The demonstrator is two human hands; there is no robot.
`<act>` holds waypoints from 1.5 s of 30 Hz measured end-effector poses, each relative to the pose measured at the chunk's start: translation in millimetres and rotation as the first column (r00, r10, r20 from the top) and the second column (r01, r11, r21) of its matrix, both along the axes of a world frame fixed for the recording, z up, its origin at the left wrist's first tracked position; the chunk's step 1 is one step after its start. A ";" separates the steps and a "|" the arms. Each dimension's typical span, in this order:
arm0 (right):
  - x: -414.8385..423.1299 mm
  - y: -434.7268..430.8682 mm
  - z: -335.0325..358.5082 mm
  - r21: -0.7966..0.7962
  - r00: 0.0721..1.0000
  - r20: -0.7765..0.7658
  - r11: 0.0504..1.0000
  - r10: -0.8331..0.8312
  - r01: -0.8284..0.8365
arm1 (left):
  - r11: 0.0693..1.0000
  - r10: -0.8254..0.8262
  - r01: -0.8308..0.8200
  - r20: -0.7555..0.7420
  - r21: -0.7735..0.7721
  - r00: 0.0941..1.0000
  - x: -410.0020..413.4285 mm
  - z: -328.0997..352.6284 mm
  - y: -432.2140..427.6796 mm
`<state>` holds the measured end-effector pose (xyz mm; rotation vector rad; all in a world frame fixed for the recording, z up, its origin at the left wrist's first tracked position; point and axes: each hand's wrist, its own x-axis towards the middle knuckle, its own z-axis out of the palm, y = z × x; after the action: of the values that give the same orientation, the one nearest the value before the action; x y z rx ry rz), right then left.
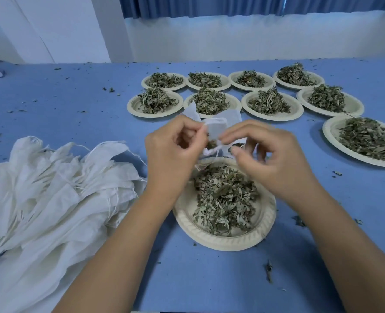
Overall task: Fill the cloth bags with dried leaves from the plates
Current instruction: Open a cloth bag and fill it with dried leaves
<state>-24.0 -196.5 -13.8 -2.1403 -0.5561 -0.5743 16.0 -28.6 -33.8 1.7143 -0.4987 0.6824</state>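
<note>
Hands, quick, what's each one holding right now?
Left hand: closed, pinching the cloth bag.
Right hand: closed, pinching the same cloth bag.

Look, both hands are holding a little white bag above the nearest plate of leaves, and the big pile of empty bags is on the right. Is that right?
Not quite. The pile of empty bags lies on the person's left, not the right, as the head view shows. The rest holds: the left hand and right hand both hold the small white bag above the near plate.
</note>
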 end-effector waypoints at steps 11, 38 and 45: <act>7.5 5.7 -15.9 -0.394 0.934 -0.324 0.876 0.151 -0.278 | 0.984 0.130 -0.131 -0.013 -0.119 0.991 4.5 2.6 5.0; 5.7 -17.4 -5.6 0.109 0.948 -0.272 0.984 0.166 -0.141 | 0.923 0.358 -0.357 0.019 0.143 0.933 36.8 -11.2 27.6; 7.7 -7.2 -5.8 0.270 0.978 0.011 0.942 0.207 -0.202 | 0.988 -0.011 0.020 -0.059 0.154 0.998 14.6 -12.2 -1.4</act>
<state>-16.3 -203.7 -19.6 -1.8035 -0.6431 -0.4845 30.6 -30.0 -46.0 1.8682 -0.5358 0.5935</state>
